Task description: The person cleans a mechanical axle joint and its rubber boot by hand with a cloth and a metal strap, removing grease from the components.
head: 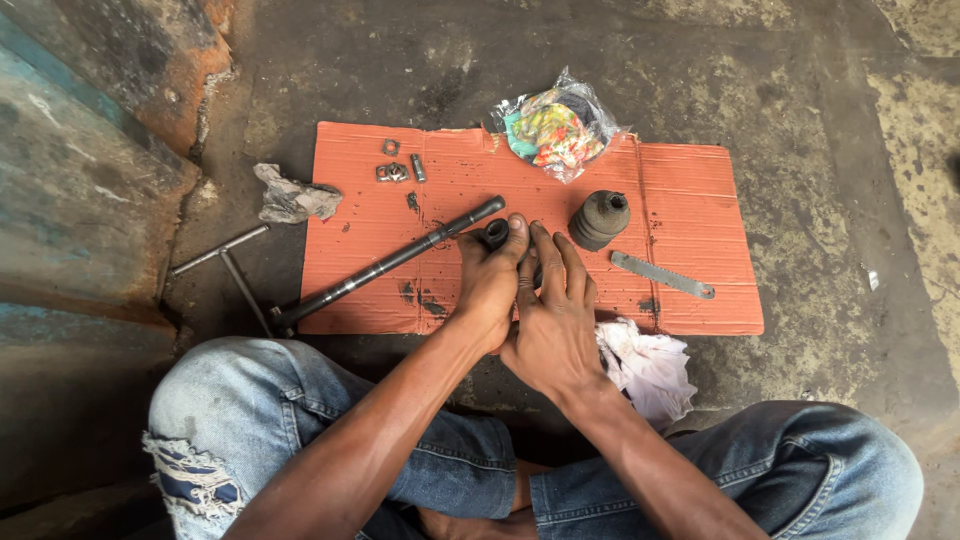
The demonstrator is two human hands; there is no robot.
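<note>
Both hands meet over an orange cardboard sheet [690, 190] on the ground. My left hand [487, 285] and my right hand [552, 320] together grip a small dark rubber part [497, 234], mostly hidden under the fingers. A long black metal shaft [385, 264] lies diagonally on the cardboard, its upper end just left of my left thumb. A ribbed black rubber boot [599, 219] stands right of my right fingers.
A flat metal strip [663, 275] lies right of the boot. Nuts and a bolt [397, 168] sit at the cardboard's top left, a plastic bag of colourful cloth [555, 130] at top. A T-handle wrench [232, 268], grey rag [292, 198] and white rag [648, 366] lie around.
</note>
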